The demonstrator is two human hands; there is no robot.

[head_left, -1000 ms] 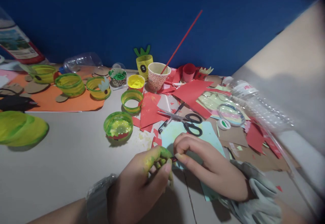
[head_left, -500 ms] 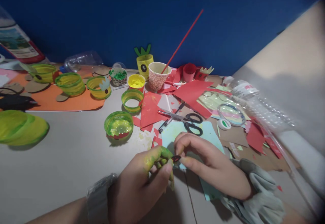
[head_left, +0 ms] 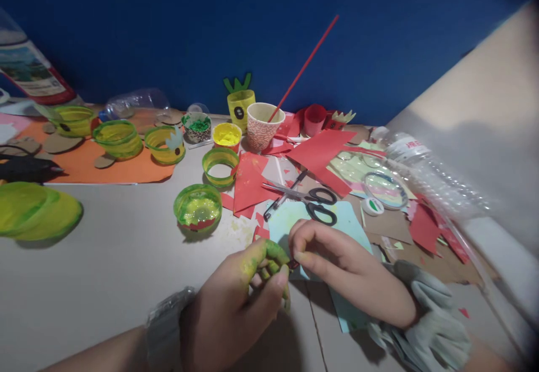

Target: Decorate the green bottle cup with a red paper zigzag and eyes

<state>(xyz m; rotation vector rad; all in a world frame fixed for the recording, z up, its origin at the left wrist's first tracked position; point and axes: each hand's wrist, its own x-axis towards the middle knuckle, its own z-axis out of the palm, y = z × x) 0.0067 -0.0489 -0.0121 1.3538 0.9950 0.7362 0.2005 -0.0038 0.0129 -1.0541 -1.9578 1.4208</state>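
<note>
Between the fingertips of both hands is a small dark red and black piece point(head_left: 293, 264), mostly covered by fingers. My left hand point(head_left: 236, 299), stained green and yellow, pinches it between thumb and forefinger. The thumb and fingertips of my right hand point(head_left: 337, 265) are pinched together at the piece's upper edge; what lies between them is hidden. Under the right hand is a light blue paper sheet point(head_left: 349, 228), with black-handled scissors point(head_left: 309, 198) and a pen point(head_left: 275, 206) at its far edge. A green-yellow painted bowl point(head_left: 197, 212) with a red strip stands beyond my left hand.
Behind stand a yellow paint cup point(head_left: 226, 136), a green paint cup point(head_left: 197, 127) and a patterned paper cup point(head_left: 261, 133) with a red stick. Red paper scraps point(head_left: 322, 155) and a clear plastic bottle point(head_left: 429, 164) lie right; painted rings rest on orange paper point(head_left: 88, 169) at left.
My right fingertips have closed over the small dark piece and shifted slightly, hiding more of it. The left hand keeps almost the same pose.
</note>
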